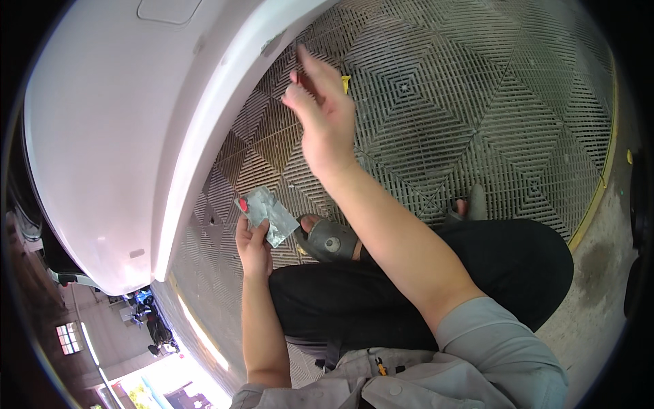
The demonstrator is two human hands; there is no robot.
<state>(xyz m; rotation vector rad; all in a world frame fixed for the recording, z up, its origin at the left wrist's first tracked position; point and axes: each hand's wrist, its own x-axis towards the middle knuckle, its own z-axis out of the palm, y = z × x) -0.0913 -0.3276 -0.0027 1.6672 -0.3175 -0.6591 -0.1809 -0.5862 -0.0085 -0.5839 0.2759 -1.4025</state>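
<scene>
My left hand grips a thin, smeared grey mixing board at its lower left edge, thumb on top. A dab of bright red paste sits by the board's left corner. Up and to the right, my right hand is raised beside the lower edge of a white car body panel, apart from it. Its fingers are curled, and a bit of red shows between them; what it is I cannot make out. A dull grey patch marks the panel's edge just beyond those fingers.
Slatted grey floor tiles lie under me, bordered by a yellow edge strip. My sandalled foot is close to the board. A small yellow thing shows behind my right hand. Dark items stand at the far lower left.
</scene>
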